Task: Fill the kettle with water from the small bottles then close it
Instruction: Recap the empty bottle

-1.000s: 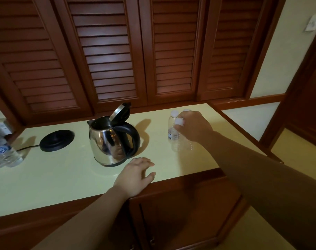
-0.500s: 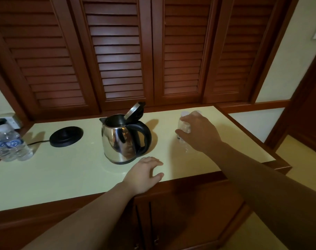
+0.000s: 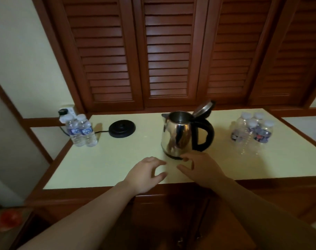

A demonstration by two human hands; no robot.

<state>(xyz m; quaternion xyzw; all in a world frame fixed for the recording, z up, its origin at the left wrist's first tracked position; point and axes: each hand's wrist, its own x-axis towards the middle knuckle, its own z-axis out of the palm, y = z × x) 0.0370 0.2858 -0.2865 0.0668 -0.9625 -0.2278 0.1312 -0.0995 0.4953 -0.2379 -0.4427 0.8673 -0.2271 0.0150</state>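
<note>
A steel kettle (image 3: 178, 134) with a black handle stands upright on the pale counter top (image 3: 117, 159), a little right of the middle and nearer the front edge than the back. Its lid (image 3: 204, 108) is tipped up and back on its hinge, so the mouth is uncovered; the spout points toward the left end of the counter.

Just in front of the kettle, near the front edge, are both hands. The right hand (image 3: 202, 168) lies with its fingers loosely bent and spread, holding nothing, its fingertips close to the kettle's base; whether they touch it I cannot tell. The left hand (image 3: 144, 175) is just beside it to the left, palm down on the counter, fingers loosely curled with the thumb apart, also holding nothing.

Toward the right end of the counter stands a cluster of four small bottles (image 3: 251, 131), white caps on, looking clear and empty. At the back left corner stand two more small bottles (image 3: 81, 130), capped, with blue labels, touching side by side.

Between those two and the kettle, toward the back, lies the round black kettle base (image 3: 122, 128), its cord running left toward a plug (image 3: 63, 111) in a wall socket. Behind the counter are four louvred wooden doors (image 3: 168, 51).
</note>
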